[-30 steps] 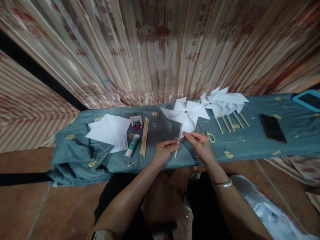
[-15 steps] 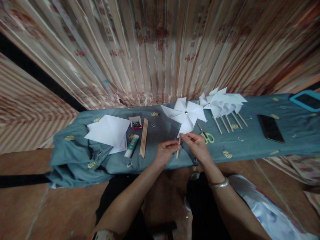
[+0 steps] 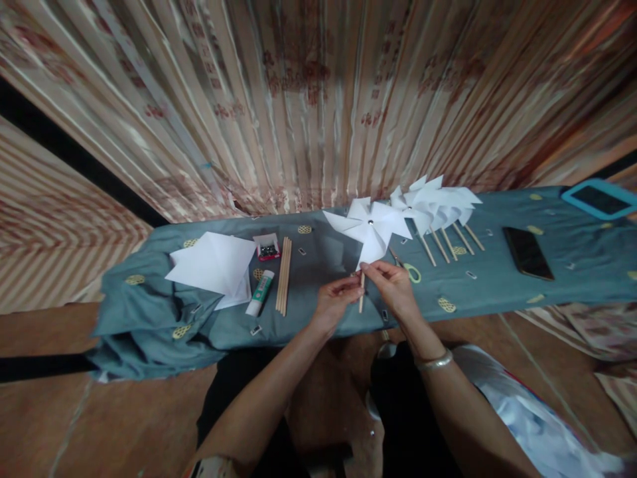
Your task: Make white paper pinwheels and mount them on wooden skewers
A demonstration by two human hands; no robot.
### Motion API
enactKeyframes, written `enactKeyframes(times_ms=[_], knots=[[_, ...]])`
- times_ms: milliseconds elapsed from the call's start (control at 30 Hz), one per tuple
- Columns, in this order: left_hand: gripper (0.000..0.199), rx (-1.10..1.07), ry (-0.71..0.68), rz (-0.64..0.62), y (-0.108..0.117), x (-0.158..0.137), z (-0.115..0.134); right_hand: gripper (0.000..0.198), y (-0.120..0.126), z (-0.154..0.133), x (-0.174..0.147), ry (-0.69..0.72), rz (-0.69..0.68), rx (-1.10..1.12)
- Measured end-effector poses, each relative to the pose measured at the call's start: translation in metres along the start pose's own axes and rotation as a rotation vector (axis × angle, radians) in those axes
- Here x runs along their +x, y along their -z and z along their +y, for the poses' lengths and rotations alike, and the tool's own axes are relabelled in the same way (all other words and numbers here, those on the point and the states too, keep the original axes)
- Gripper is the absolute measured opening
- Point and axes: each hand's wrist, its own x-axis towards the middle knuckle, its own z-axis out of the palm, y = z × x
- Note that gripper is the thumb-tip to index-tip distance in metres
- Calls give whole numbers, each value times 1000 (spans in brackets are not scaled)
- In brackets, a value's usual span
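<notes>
A white paper pinwheel (image 3: 371, 229) with a shiny pin at its centre is held up over the table. Its wooden stick (image 3: 361, 300) points down between my hands. My left hand (image 3: 336, 302) is closed on the stick from the left. My right hand (image 3: 393, 284) pinches the stick just under the paper blades, a little higher than the left. Right behind my right hand lie scissors (image 3: 412, 272) with light green handles, partly covered. Several finished paper pinwheels (image 3: 438, 204) on sticks overlap in a row to the right.
At the left lie folded white paper sheets (image 3: 213, 262), a glue stick (image 3: 259, 293), a small box of pins (image 3: 267, 247) and several loose wooden sticks (image 3: 283, 277). A black phone (image 3: 527, 253) and a blue-framed device (image 3: 600, 199) lie at the right. A pleated curtain (image 3: 298, 106) hangs behind.
My hands and the pinwheel have shifted very slightly to the right against the table, with the grip unchanged. The whole view has moved a little.
</notes>
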Motion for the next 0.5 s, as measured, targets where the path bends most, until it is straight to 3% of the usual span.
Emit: enactKeyframes(times_ms=[167,333,500], knots=[[41,27,-23,17,5,0,1,38,25,-6,20,78,132,-122],[37,56,-52,8,10,-4,4,36,68,-16,61,161,126,-370],[34,63,-65,8,14,-5,6,27,113,-19,100,56,135,-705]])
